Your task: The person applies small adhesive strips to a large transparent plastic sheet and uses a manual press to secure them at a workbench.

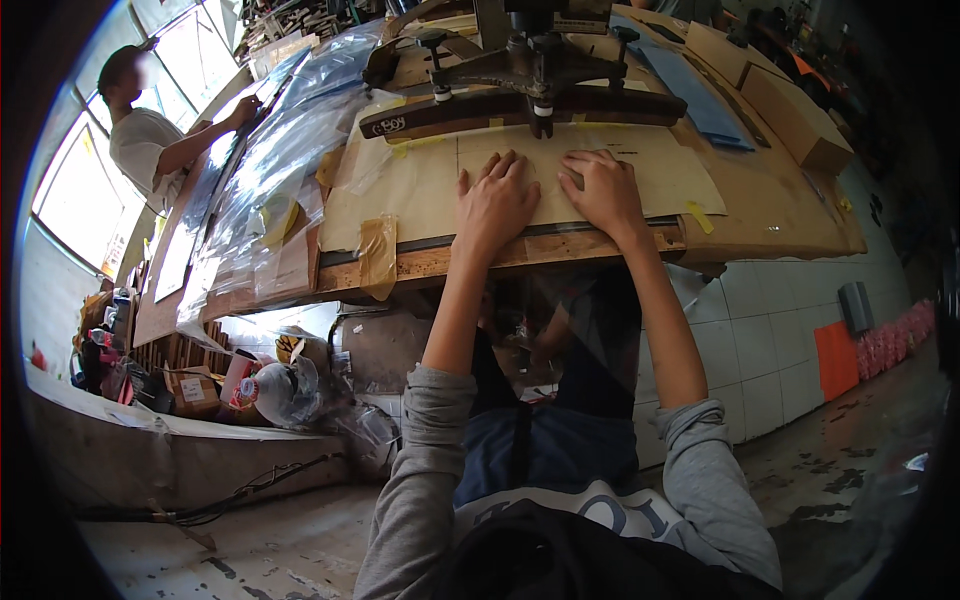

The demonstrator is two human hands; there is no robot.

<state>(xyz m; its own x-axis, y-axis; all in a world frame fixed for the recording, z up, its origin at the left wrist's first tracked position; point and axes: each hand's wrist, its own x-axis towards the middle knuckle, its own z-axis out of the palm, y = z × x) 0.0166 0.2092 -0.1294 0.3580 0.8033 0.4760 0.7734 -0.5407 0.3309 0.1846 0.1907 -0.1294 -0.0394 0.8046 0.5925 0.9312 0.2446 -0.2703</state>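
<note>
While both hands lie flat and open, fingers spread, gripping nothing, the left hand (497, 203) and right hand (600, 192) press side by side on a tan sheet (420, 185) spread over the wooden desk (780, 205). Just beyond the fingertips hangs a dark wooden squeegee bar (520, 108) on a metal arm. Yellowed tape (377, 255) holds the sheet's near corner. Clear plastic film (270, 170) trails along the desk to the left, where another person (150, 140) leans. Brown cardboard boxes (795, 115) sit at the far right; whether they hold anything cannot be told.
</note>
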